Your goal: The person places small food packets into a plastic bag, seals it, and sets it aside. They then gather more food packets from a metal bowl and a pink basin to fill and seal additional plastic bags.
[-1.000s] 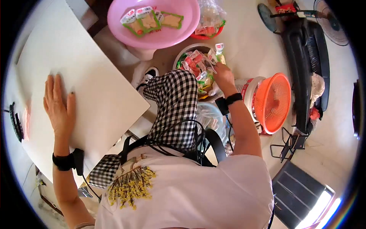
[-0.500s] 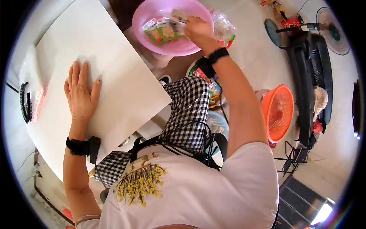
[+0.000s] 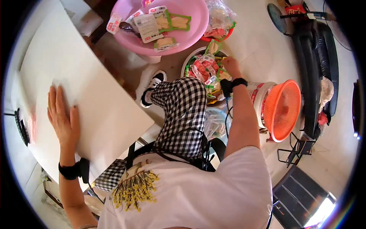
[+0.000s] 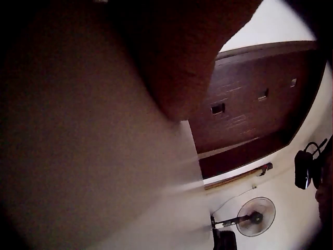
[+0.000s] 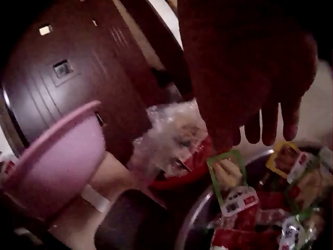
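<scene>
My left hand [image 3: 64, 120] rests flat on the white tabletop [image 3: 87, 95], fingers straight. The right hand [image 3: 231, 68] is over the far right edge of a metal bowl [image 3: 184, 68] full of small snack packets. In the right wrist view its fingers [image 5: 269, 122] hang straight and spread, with a green-edged packet [image 5: 227, 174] right below the thumb side. Beyond the bowl stands a pink basin [image 3: 192, 38] with several packets, one white side up [image 3: 148, 28]. Another packet [image 3: 114, 23] lies across its left rim.
A red basin [image 3: 230, 34] with a clear plastic bag [image 3: 221, 17] stands behind the bowl. To the right are a white bucket [image 3: 259, 99] and an orange strainer basket [image 3: 282, 110]. A light blue tub [image 3: 225, 114] with plastic stands beside my checkered knee. A black couch [image 3: 310, 76] is farther right.
My right hand went from the metal bowl to the pink basin with packets, released them there and came back to the bowl. More packets lie in the basin. The left hand stays on the table.
</scene>
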Demonstrator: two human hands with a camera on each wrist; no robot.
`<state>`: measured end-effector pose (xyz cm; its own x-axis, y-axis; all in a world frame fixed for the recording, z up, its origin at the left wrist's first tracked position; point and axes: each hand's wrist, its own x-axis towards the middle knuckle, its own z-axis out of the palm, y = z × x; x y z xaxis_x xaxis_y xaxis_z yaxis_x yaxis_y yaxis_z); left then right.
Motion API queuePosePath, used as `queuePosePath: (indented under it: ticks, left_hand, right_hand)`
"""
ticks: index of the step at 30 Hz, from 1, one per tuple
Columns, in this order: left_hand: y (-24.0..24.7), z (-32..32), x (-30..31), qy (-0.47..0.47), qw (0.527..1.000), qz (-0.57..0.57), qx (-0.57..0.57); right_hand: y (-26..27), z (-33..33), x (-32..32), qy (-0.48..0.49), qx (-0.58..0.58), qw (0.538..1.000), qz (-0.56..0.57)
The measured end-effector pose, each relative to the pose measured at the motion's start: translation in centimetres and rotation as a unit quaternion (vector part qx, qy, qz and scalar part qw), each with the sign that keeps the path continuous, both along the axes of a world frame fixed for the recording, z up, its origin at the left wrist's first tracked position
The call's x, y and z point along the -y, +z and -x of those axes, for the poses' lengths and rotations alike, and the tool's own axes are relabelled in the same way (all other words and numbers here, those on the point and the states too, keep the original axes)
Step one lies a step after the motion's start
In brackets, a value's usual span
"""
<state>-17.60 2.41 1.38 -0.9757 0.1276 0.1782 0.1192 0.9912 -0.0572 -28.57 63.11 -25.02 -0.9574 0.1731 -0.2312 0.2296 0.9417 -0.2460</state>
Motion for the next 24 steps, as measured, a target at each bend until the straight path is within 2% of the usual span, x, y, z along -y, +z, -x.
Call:
queuePosePath:
  ticks: [1,3,5,8,11,14,15,18,19,20,22,24]
  left_hand:
    - [0.1,0.0,0.0,-0.007,1.000,-0.003,0.002]
    - [-0.2,0.0,0.4,-0.022,1.000,0.001,0.005]
    - [-0.2,-0.1,0.6,-0.028,0.999,-0.009,0.015]
    - [0.0,-0.2,0.4,-0.033,0.998,-0.028,0.039]
    - [0.0,-0.4,0.8,-0.027,0.997,-0.047,0.049]
    - [0.0,-0.7,1.0,-0.026,0.995,-0.065,0.065]
    - [0.0,-0.7,1.1,-0.026,0.995,-0.071,0.069]
    - [-0.2,-0.9,1.4,-0.023,0.992,-0.087,0.086]
    - [-0.2,-0.9,1.1,-0.006,0.992,-0.091,0.082]
    - [-0.3,-0.8,0.7,-0.007,0.993,-0.089,0.077]
    - [0.0,-0.6,0.2,-0.008,0.994,-0.084,0.069]
    - [0.2,-0.5,0.4,-0.029,0.994,-0.065,0.077]
  right_hand:
    - [-3.4,-1.4,-0.4,0.066,-0.039,0.994,-0.075]
    - [-6.8,-2.5,0.0,0.076,-0.031,0.995,-0.061]
    - [-7.9,-2.8,1.9,-0.036,0.064,0.990,0.117]
    - [-8.3,-2.7,5.0,-0.010,0.146,0.979,0.139]
    - [-8.0,-3.8,7.9,0.063,0.114,0.983,0.127]
    - [-9.7,-5.3,10.0,0.122,-0.003,0.991,0.048]
    - [-9.6,-5.2,10.7,0.117,0.078,0.990,0.022]
    - [-9.2,-4.4,12.3,0.112,0.104,0.988,0.016]
    - [-11.1,-4.6,12.2,0.137,0.060,0.988,0.023]
    - [-12.1,-4.3,12.2,0.138,0.088,0.986,0.008]
    - [-10.9,-3.2,13.0,0.142,0.146,0.979,-0.022]
    - [-10.8,-3.0,13.0,0.151,0.117,0.981,-0.028]
